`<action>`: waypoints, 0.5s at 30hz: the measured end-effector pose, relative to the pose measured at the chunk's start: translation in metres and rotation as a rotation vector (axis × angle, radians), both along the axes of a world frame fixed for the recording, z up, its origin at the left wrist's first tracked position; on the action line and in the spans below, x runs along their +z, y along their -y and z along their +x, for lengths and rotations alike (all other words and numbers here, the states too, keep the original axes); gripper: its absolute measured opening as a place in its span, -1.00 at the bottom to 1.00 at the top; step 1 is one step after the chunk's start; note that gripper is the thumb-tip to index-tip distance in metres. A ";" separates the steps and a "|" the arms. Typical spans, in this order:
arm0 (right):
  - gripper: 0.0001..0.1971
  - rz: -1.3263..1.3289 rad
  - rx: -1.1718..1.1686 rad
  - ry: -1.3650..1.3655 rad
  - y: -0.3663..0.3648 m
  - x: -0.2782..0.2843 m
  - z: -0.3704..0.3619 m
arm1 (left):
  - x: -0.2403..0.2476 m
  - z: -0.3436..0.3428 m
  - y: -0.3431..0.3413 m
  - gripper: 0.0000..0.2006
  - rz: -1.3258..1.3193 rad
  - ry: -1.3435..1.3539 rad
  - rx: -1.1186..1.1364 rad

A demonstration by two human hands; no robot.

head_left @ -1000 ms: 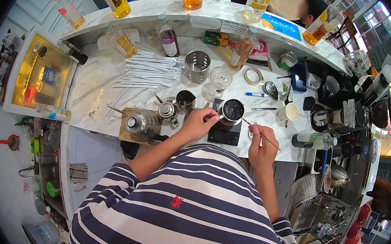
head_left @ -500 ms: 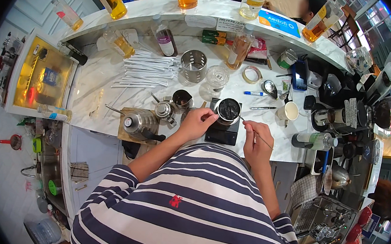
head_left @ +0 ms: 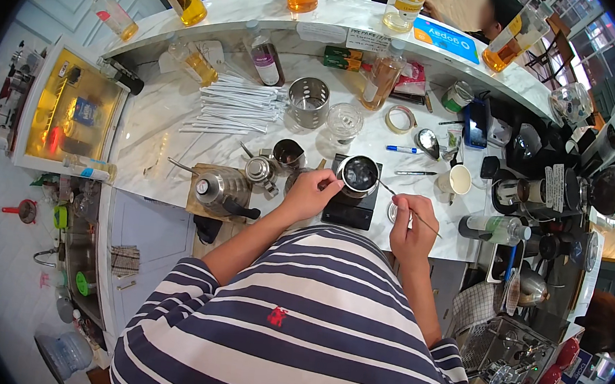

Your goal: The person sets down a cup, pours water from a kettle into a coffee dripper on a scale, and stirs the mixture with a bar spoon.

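A round, pale metallic cup with dark liquid in it stands on a black scale in front of me. My left hand pinches the cup's near left side with thumb and fingers. In my right hand is a thin metal stirring spoon, pinched by its shaft and slanted, its far end at the cup's right rim. A small round metal dish lies partly hidden behind that hand. Left of the cup are a dark-filled jug and a small metal pot.
A gooseneck kettle stands on a wooden board at left. Behind are wrapped straws, a perforated metal canister and a glass. A paper cup and a green-labelled bottle stand at right. Bottles line the raised ledge.
My right hand has moved slightly right, drawing the spoon toward the cup's rim. The dark surface in the cup looks smoother. My left hand stays at the cup.
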State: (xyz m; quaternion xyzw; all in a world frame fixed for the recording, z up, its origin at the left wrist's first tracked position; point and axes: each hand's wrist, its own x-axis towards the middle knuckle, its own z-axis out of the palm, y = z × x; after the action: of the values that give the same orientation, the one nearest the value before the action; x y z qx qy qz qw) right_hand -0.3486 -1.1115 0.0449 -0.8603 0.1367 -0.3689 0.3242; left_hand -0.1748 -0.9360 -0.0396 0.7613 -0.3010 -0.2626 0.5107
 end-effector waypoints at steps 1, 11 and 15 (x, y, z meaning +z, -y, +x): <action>-0.97 -0.034 0.052 0.035 0.002 0.002 0.002 | -0.002 0.000 0.000 -0.77 0.002 -0.001 0.003; -0.97 -0.016 0.087 0.022 0.015 0.007 0.005 | 0.002 -0.006 0.002 -0.75 0.076 -0.032 0.051; -0.96 0.018 0.164 0.017 0.010 0.006 0.012 | -0.008 -0.009 0.001 -0.76 0.026 -0.031 0.093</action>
State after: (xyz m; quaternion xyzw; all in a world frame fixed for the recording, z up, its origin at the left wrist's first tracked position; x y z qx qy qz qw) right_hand -0.3367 -1.1219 0.0511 -0.8625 0.0660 -0.3473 0.3622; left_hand -0.1842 -0.9370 -0.0477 0.7768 -0.2538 -0.2543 0.5172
